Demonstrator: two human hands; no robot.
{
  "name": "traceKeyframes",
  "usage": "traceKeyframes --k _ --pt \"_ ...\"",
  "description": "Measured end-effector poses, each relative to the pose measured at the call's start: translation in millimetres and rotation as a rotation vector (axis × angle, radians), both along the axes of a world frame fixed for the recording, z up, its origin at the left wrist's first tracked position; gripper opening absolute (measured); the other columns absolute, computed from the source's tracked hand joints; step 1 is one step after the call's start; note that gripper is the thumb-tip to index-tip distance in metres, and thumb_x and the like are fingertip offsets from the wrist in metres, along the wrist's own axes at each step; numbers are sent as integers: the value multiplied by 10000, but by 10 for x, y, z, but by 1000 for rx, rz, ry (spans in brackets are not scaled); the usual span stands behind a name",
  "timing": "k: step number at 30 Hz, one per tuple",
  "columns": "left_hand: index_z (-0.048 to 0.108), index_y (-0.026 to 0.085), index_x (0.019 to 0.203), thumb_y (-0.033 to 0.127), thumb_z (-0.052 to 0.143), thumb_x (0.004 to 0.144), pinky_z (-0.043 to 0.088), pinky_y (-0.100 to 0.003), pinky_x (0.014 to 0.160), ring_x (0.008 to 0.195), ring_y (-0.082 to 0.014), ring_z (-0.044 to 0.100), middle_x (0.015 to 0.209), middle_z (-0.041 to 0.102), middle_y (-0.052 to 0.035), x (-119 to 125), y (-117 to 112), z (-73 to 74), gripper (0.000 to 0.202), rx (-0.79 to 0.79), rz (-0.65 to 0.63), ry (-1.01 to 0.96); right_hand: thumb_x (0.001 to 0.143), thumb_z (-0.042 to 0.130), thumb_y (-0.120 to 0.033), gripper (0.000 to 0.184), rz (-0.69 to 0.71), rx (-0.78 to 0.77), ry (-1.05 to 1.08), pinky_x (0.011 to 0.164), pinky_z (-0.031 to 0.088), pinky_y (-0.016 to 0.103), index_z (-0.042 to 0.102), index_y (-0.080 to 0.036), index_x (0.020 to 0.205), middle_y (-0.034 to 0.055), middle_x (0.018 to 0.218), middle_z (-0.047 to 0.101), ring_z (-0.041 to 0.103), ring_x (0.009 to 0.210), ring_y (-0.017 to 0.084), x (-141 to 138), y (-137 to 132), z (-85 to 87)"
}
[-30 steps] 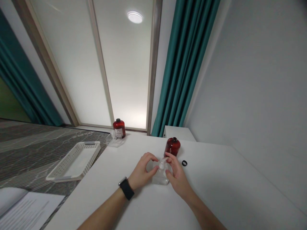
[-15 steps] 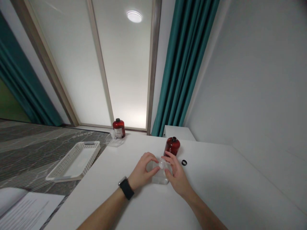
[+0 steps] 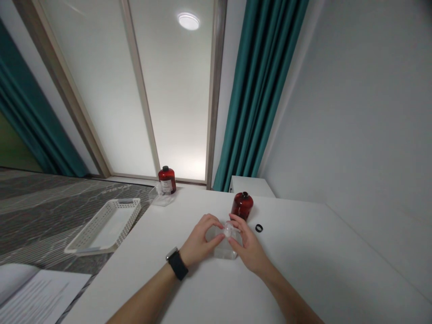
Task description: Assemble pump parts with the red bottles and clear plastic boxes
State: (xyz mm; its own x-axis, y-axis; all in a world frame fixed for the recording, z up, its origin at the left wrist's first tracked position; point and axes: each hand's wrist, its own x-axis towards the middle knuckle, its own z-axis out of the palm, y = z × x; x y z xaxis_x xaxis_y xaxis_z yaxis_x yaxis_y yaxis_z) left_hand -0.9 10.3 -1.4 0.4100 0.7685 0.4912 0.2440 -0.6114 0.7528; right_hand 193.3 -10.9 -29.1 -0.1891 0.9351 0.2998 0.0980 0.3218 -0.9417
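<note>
In front of me on the white table (image 3: 202, 294) is a clear, square-sided plastic container (image 3: 225, 253). On its top is a small, rounded, see-through cap (image 3: 227, 230). My left hand (image 3: 203, 238) pinches this cap from the left with thumb and forefinger. On the other side, my right hand (image 3: 248, 245) has its thumb and fingers curled around the cap too. Just behind the hands stands a dark red bottle (image 3: 242, 206) with an uncovered neck. A black ring (image 3: 258, 228) lies right of that bottle.
At the table's far left corner stands another red bottle (image 3: 167, 180) with a black cap and label, beside a clear container (image 3: 162, 198). Left of the table are a white perforated basket (image 3: 126, 225) and an open book (image 3: 43, 292). A white cabinet (image 3: 253, 185) stands behind the table.
My right thumb and fingers have drawn slightly left, closer around the clear cap. My left hand stays nearly still, and the bottles have not moved.
</note>
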Motion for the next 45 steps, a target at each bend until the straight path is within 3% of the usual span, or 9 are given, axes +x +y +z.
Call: traceKeyframes --k 7,10,19,25,31,36,40,42,45 --pt "554 198 1219 286 798 730 480 -437 960 1080 -277 607 1165 645 -99 -175 73 13 553 -148 -81 128 854 669 -288 570 25 -30 32 1091 386 471 471 -279 1389 87 1230 647 580 1205 251 38 19 39" --pt "526 194 1295 289 803 722 484 -442 967 1088 -282 620 1194 653 -109 -187 94 -15 643 -196 -95 154 858 658 -281 562 19 -16 20 1071 405 458 474 -277 1389 78 1199 647 576 1181 246 15 22 5" --pt "562 188 1227 303 783 750 494 -429 947 1060 -272 607 1198 638 -102 -140 55 -15 538 -195 -61 189 868 637 -291 602 -32 -28 13 1044 397 422 396 -279 1420 57 1149 605 591 1080 218 -35 22 -13" --pt "564 175 1244 286 800 728 482 -433 955 1051 -271 607 1230 632 -110 -174 88 0 578 -227 -126 193 846 672 -314 644 77 -119 66 1123 319 436 388 -280 1422 89 1280 594 514 1282 227 35 33 83" --pt "558 186 1246 333 792 747 485 -430 935 1060 -275 604 1219 629 -109 -176 115 -58 570 -235 -139 183 841 673 -338 615 62 -94 48 1056 400 423 435 -271 1404 84 1209 623 589 1159 231 22 35 54" --pt "540 188 1228 343 776 766 482 -434 938 1066 -277 594 1196 617 -106 -137 80 -75 541 -195 -115 179 863 641 -316 582 -27 -55 0 1083 371 435 444 -266 1408 84 1249 599 570 1180 239 -9 38 -33" --pt "536 174 1230 289 760 763 484 -430 943 1055 -270 594 1189 612 -108 -127 58 -34 530 -185 -97 198 866 625 -316 602 -23 -56 -14 1077 391 440 424 -252 1430 87 1237 604 580 1170 239 5 35 -7" --pt "542 165 1228 246 754 751 479 -433 956 1055 -269 594 1182 617 -107 -156 64 0 528 -180 -108 221 822 668 -288 657 1 -39 -66 1107 364 444 426 -262 1432 94 1337 547 521 1263 252 49 21 39" --pt "546 171 1239 216 745 743 464 -441 992 1083 -271 589 1191 618 -101 -230 86 56 537 -166 -159 249 711 761 -216 893 83 -46 -201 1160 283 467 336 -273 1494 109 1499 396 387 1394 277 133 -14 83"
